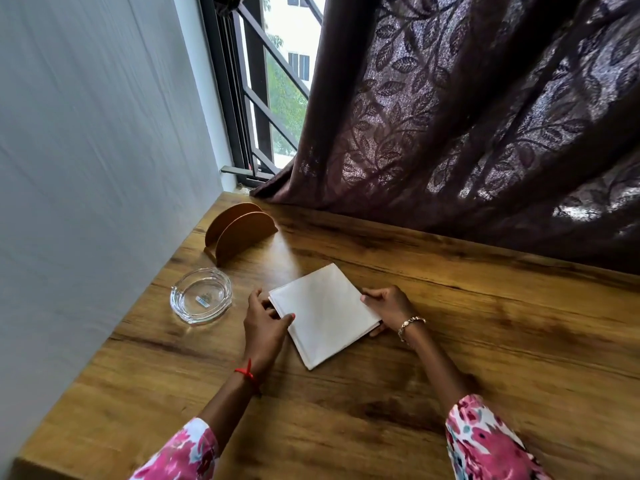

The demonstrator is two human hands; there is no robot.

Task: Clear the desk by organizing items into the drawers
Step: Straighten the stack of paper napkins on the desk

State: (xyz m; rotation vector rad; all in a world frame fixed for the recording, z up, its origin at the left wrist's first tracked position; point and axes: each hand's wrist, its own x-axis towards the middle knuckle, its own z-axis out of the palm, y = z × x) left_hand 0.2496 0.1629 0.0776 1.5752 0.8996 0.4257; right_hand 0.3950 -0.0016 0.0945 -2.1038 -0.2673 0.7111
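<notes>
2 pink floral sleeves [180, 452], frame bottom; left hand [265, 323], right hand [388, 308] pinching white square napkin stack [325, 313]; edge-only grip may spill sheets.

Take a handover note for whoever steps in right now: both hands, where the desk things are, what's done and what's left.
Left hand: pinches the left edge of the white stack, which looks like napkins.
Right hand: grips the stack's right edge, fingers curled under it.
The stack lies mid-desk. The glass ashtray sits to its left near the wall. The wooden holder stands upright in the far left corner.
Done: nothing visibly put away. No drawer is in view.
Left: stow the stack, the ashtray and the holder.
</notes>
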